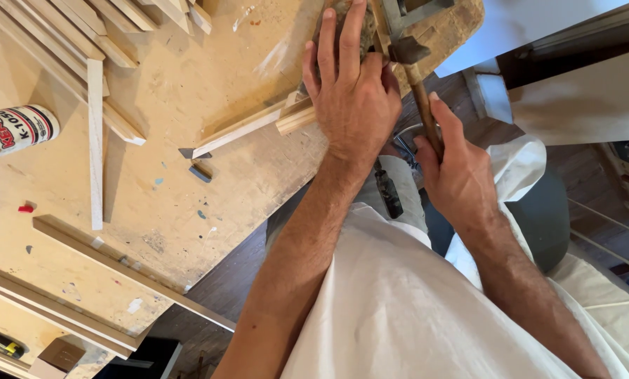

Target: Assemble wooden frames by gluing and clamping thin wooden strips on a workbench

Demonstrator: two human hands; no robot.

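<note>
My left hand (353, 91) lies flat, fingers spread, pressing down on a grey-brown block (339, 12) and the ends of light wooden strips (258, 126) on the workbench (209, 203). My right hand (455, 172) is closed around the brown wooden handle of a hammer (421, 105). The hammer's dark metal head (407, 50) sits just right of my left fingers, beside a metal clamp part (416, 10) near the bench corner.
Several wood strips (93, 77) lie fanned across the bench's left side. A white glue bottle (12, 130) rests at the far left. Small dark chips (200, 172) lie near the strips. White apron cloth (413, 309) covers my front; dark floor lies below.
</note>
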